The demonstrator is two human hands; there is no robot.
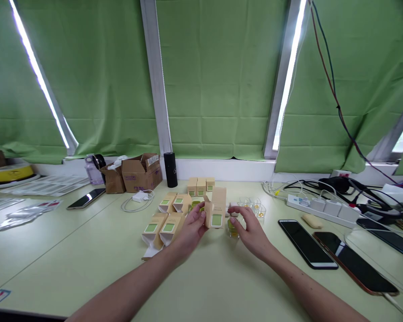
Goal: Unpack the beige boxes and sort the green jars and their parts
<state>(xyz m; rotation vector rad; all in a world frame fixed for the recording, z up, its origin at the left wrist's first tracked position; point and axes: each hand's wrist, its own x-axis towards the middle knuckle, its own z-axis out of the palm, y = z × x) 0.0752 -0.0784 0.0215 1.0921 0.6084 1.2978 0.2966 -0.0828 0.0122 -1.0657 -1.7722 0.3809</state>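
Note:
My left hand [195,222] grips a small kraft cardboard box [216,208] by its left side. The box is tilted, with its flap up and a green label on its front. Closed at the top of a small glass jar [233,229], my right hand [252,231] has thumb and fingers by its rim, just right of the box. Greenish-yellow shows on the jar. Left of my left hand lie several similar boxes [169,228] with green labels, the near ones with flaps open. Several clear jars [256,204] with yellowish bottoms stand beyond my right hand.
Small boxes [197,186] stand upright at the back, near a black cylinder [170,170] and an open brown carton [141,173]. A white charger with cable [140,197] lies left. On the right are phones [307,243], a power strip [322,210] and tangled cables.

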